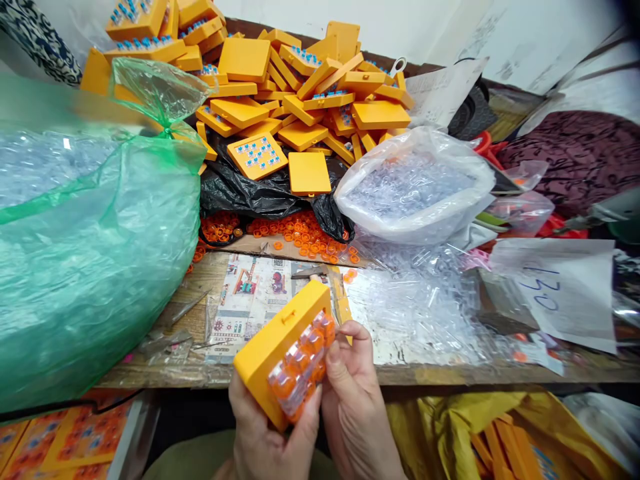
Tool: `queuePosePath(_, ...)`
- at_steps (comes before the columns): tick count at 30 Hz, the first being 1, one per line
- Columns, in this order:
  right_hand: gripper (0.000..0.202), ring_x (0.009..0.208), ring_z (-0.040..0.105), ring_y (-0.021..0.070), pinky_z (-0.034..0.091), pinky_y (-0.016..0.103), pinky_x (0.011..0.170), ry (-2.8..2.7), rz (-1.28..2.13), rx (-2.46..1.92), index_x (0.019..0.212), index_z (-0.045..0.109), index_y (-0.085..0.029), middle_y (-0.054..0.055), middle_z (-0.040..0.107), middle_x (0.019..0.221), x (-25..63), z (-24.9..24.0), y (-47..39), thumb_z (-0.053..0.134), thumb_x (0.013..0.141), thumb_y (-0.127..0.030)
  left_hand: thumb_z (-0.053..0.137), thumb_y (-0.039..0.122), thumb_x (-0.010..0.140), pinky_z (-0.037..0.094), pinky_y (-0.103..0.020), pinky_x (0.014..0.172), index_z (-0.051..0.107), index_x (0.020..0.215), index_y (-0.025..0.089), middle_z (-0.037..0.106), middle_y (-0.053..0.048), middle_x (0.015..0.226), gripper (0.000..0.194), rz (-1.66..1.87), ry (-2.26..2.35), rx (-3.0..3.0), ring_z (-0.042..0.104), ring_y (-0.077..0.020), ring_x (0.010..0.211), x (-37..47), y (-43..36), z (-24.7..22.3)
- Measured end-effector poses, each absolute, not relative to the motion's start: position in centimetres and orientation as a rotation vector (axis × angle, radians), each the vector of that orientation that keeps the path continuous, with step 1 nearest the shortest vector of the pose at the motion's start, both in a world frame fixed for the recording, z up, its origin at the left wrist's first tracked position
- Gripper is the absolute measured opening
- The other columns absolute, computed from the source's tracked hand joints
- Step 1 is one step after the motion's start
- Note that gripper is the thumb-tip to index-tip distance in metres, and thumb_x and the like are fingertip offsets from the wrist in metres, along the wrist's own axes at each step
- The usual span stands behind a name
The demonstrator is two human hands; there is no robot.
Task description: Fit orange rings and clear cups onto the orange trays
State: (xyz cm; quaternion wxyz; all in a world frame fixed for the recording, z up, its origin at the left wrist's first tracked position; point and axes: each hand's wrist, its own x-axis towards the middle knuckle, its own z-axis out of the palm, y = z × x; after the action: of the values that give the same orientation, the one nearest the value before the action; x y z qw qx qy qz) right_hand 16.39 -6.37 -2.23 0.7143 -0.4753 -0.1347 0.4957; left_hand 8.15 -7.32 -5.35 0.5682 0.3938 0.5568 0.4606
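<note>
My left hand (pixel 273 427) grips a yellow plastic case (pixel 283 333) from below and tilts it above the table's front edge. Rows of orange rings with clear plastic pieces (pixel 303 357) stand out from the case's right-facing side. My right hand (pixel 355 393) is closed at the right end of these rows, thumb and fingers pinched together; whatever lies between the fingertips is hidden. Behind the case, loose orange rings (pixel 305 233) lie heaped under a black plastic bag (pixel 245 187).
Many yellow cases (pixel 245 60) are piled at the back. A green bag (pixel 100 267) bulges on the left. Clear pieces fill a white bag (pixel 415 193) and lie strewn on the table (pixel 425 293). Below, a yellow sack (pixel 430 427) stands at right, finished-looking cases (pixel 75 433) at left.
</note>
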Motion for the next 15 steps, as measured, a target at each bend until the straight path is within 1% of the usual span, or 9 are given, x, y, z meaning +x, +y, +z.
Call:
queuePosePath(3, 0.036, 0.092, 0.065, 0.0203, 0.053, 0.036, 0.079, -0.287, 1.094, -1.058, 0.092, 0.046, -0.032, -0.002, 0.063, 0.093, 16.5, -2.2, -6.4, 0.076, 0.074, -0.038, 0.079, 0.032, 0.069, 0.051, -0.044, 0.098, 0.011, 0.134, 0.027, 0.060, -0.013, 0.125, 0.095, 1.098, 1.334, 0.943, 0.061, -0.0302, 0.115, 8.4, -7.7, -5.4)
queuePosePath(5, 0.032, 0.096, 0.064, 0.0210, 0.053, 0.037, 0.082, -0.313, 1.081, -1.084, 0.093, 0.047, -0.032, -0.001, 0.063, 0.098, 16.6, -2.4, -6.5, 0.074, 0.077, -0.040, 0.081, 0.033, 0.068, 0.052, -0.044, 0.097, 0.011, 0.135, 0.027, 0.062, -0.013, 0.123, 0.098, 1.063, 1.299, 0.903, 0.063, -0.0304, 0.111, 8.3, -7.5, -5.1)
queuePosePath(6, 0.030, 0.098, 0.064, 0.0205, 0.052, 0.036, 0.083, -0.324, 1.062, -1.115, 0.095, 0.048, -0.033, -0.001, 0.062, 0.100, 16.5, -2.5, -6.7, 0.072, 0.079, -0.040, 0.082, 0.035, 0.065, 0.053, -0.044, 0.095, 0.011, 0.136, 0.026, 0.063, -0.014, 0.122, 0.101, 1.035, 1.246, 0.860, 0.065, -0.0307, 0.107, 8.1, -7.3, -4.8)
queuePosePath(8, 0.027, 0.102, 0.061, 0.0190, 0.050, 0.034, 0.087, -0.331, 0.990, -1.206, 0.102, 0.050, -0.035, -0.001, 0.061, 0.106, 16.3, -2.9, -7.2, 0.067, 0.083, -0.041, 0.087, 0.041, 0.056, 0.054, -0.044, 0.092, 0.013, 0.139, 0.026, 0.065, -0.015, 0.120, 0.112, 0.981, 1.074, 0.723, 0.067, -0.0321, 0.103, 7.6, -6.7, -3.8)
queuePosePath(10, 0.032, 0.105, 0.060, 0.0193, 0.048, 0.033, 0.090, -0.344, 0.927, -1.296, 0.111, 0.050, -0.036, 0.001, 0.061, 0.112, 15.6, -3.3, -7.9, 0.065, 0.085, -0.044, 0.090, 0.048, 0.048, 0.054, -0.045, 0.091, 0.020, 0.141, 0.026, 0.068, -0.014, 0.116, 0.118, 0.947, 0.943, 0.575, 0.067, -0.0343, 0.103, 6.8, -6.0, -2.7)
queuePosePath(11, 0.036, 0.106, 0.060, 0.0203, 0.047, 0.035, 0.091, -0.369, 0.916, -1.325, 0.116, 0.049, -0.035, 0.002, 0.061, 0.114, 15.1, -3.6, -8.3, 0.064, 0.085, -0.046, 0.090, 0.050, 0.046, 0.054, -0.046, 0.091, 0.025, 0.140, 0.026, 0.070, -0.013, 0.113, 0.117, 0.939, 0.931, 0.519, 0.067, -0.0354, 0.103, 6.1, -5.7, -2.2)
queuePosePath(13, 0.042, 0.104, 0.060, 0.0227, 0.046, 0.037, 0.091, -0.471, 0.931, -1.336, 0.122, 0.049, -0.034, 0.005, 0.062, 0.116, 14.0, -3.9, -9.3, 0.063, 0.084, -0.049, 0.090, 0.051, 0.045, 0.056, -0.047, 0.087, 0.036, 0.137, 0.026, 0.074, -0.011, 0.105, 0.110, 0.916, 1.014, 0.444, 0.068, -0.0368, 0.100, 4.0, -5.4, -1.7)
queuePosePath(15, 0.045, 0.097, 0.061, 0.0228, 0.046, 0.037, 0.087, -0.599, 0.944, -1.312, 0.124, 0.051, -0.036, 0.005, 0.065, 0.111, 13.0, -4.1, -10.2, 0.063, 0.084, -0.051, 0.091, 0.048, 0.042, 0.058, -0.047, 0.079, 0.047, 0.133, 0.026, 0.076, -0.010, 0.094, 0.103, 0.859, 1.138, 0.390, 0.069, -0.0381, 0.094, 0.7, -5.7, -2.2)
